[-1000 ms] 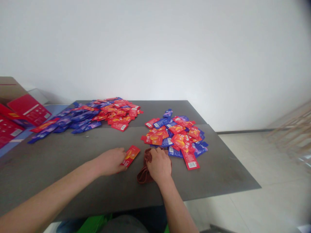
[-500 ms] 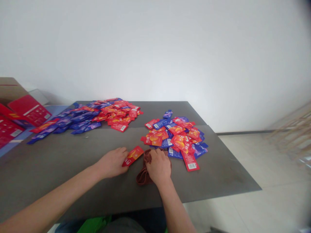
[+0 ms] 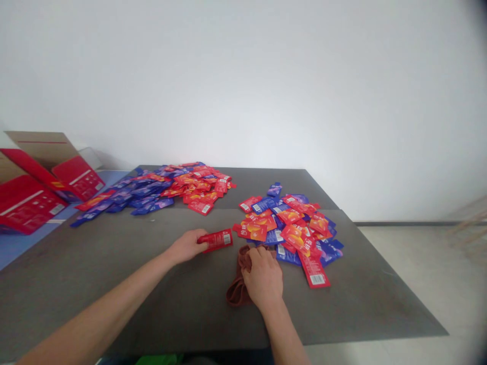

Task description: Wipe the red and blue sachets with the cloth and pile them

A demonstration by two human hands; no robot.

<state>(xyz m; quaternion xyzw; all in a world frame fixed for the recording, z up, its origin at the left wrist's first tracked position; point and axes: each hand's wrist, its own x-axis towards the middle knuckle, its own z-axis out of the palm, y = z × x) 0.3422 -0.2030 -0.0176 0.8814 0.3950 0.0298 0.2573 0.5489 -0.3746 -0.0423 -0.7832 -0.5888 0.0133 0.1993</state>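
A red sachet is pinched at its left end by my left hand; its barcode side faces me. My right hand is closed over a crumpled brown cloth, which lies on the grey table. Just beyond that hand spreads a pile of red and blue sachets, several showing orange fruit pictures. One red sachet pokes out of the pile toward me. The cloth's part under my palm is hidden.
Farther back on the left lies a larger heap of blue and red sachets. Open red cardboard boxes stand on a blue surface at the far left. A white wall rises behind the table, whose right edge drops to a pale floor.
The red sachet in my left hand has turned from its fruit-picture side to its barcode side. My right hand stays on the cloth. The view has shifted slightly left and up.
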